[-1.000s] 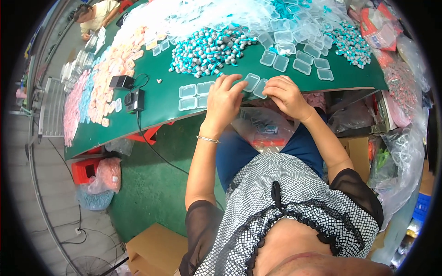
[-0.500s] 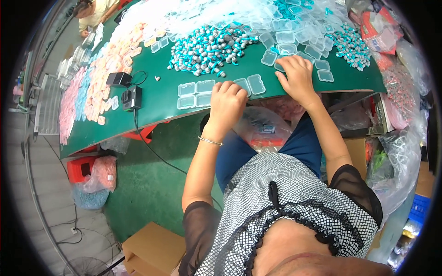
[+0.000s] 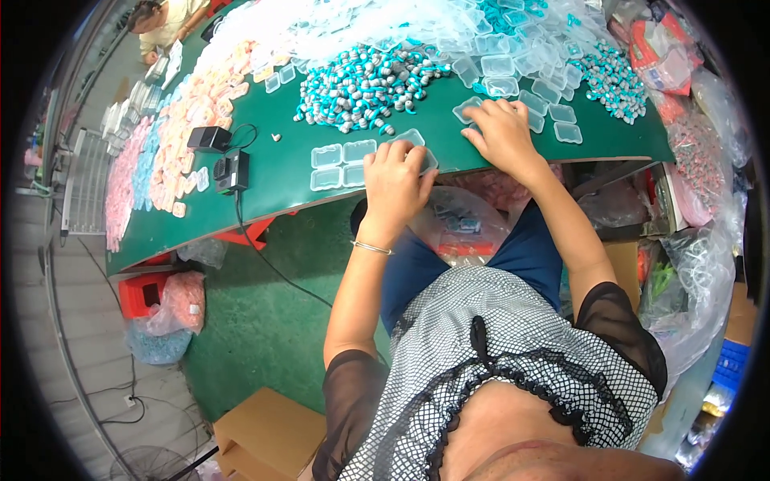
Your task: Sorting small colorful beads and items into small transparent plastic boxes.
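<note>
My left hand (image 3: 395, 178) is at the table's front edge, closed on a clear plastic box (image 3: 431, 163) with its thumb and fingers. Just behind it another clear box (image 3: 411, 136) lies partly covered by the fingers. To the left, several clear boxes stand in a two-by-two block (image 3: 326, 178). My right hand (image 3: 504, 132) reaches over the table with thumb and forefinger apart; its fingertips touch or nearly touch a clear box (image 3: 464, 110). What lies under its palm is hidden.
Behind my hands is a heap of teal-and-grey small pieces (image 3: 353, 88), with a smaller heap (image 3: 613, 80) at right. Loose clear boxes (image 3: 567, 132) lie near my right hand. Left are a black device (image 3: 230, 171) with a cable and peach pieces (image 3: 188, 136). A co-worker (image 3: 164, 24) sits far left.
My left hand has shifted slightly and closed on a clear box, which has turned and moved towards me. My right hand has moved a little left and nearer, its fingers by another box.
</note>
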The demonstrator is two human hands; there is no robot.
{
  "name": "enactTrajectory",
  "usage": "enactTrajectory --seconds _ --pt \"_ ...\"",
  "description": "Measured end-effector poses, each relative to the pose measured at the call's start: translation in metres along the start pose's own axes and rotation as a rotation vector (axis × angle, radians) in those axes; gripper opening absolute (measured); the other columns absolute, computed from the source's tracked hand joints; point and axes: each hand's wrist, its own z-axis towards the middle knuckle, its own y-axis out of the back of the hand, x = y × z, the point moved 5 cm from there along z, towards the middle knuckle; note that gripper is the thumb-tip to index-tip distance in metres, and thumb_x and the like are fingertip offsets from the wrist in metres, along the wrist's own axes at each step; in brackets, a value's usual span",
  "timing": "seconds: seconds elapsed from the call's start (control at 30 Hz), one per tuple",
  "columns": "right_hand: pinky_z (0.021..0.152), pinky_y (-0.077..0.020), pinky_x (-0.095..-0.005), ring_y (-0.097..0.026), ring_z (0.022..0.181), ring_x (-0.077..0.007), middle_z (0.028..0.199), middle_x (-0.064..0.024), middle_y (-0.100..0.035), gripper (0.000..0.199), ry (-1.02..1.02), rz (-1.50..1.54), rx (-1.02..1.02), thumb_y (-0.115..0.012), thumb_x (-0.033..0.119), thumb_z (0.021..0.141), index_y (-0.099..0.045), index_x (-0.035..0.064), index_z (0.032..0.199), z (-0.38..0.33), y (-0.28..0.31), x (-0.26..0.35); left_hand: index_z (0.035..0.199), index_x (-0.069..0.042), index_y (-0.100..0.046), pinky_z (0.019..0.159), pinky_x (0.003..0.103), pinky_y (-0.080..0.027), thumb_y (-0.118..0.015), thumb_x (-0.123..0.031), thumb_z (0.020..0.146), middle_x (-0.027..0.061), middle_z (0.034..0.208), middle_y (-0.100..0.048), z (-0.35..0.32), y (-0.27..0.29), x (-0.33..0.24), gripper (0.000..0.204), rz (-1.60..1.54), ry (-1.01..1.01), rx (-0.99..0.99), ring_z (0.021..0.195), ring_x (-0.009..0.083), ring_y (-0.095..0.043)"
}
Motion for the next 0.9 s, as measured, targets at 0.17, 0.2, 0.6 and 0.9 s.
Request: enactTrajectory --seconds 0.17,0.2,0.6,0.9 --pt "0.088 -0.0344 -0.0417 -0.057 0.090 -0.0222 0.088 -0.0011 -0.060 0.013 0.121 0.039 0.133 -0.068 0.009 0.076 -0.067 0.0159 0.087 -0.005 -0.004 -0.004 0.087 -0.011 -0.067 0.081 0.042 -0.040 -0.074 -0.019 0.073 0.0040 0.100 -0.061 -0.009 0.004 0.010 0.017 0.032 -0.004 0.039 0.094 0.0252 -0.056" --pt "0.090 -0.0340 -0.0426 -0.057 0.092 -0.0219 0.089 -0.0005 -0.060 0.014 0.141 0.134 0.157 -0.067 0.006 0.075 -0.067 0.0162 0.085 -0.007 -0.003 -0.005 0.083 -0.010 -0.066 0.083 0.042 -0.039 -0.073 -0.017 0.073 0.0046 0.101 -0.061 -0.010 0.005 0.010 0.014 0.029 -0.033 0.020 0.096 0.0251 -0.056" --pt "0.094 -0.0355 -0.0410 -0.056 0.101 -0.0231 0.096 -0.0003 -0.060 0.024 0.380 0.338 0.171 -0.059 -0.006 0.068 -0.063 0.0131 0.082 0.004 -0.018 0.024 0.086 -0.011 -0.067 0.090 0.043 -0.040 -0.072 -0.013 0.074 0.0029 0.108 -0.062 -0.017 0.012 0.023 0.013 -0.018 -0.004 0.043 0.105 0.0271 -0.055" --pt "0.093 -0.0330 -0.0438 -0.057 0.100 -0.0216 0.096 -0.0002 -0.064 0.016 0.042 -0.123 -0.225 -0.066 0.014 0.078 -0.067 0.0162 0.094 0.040 0.001 -0.035 0.093 -0.011 -0.065 0.091 0.045 -0.039 -0.074 -0.017 0.072 0.0060 0.113 -0.059 0.000 0.007 -0.004 0.024 -0.040 -0.067 -0.009 0.108 0.0283 -0.053"
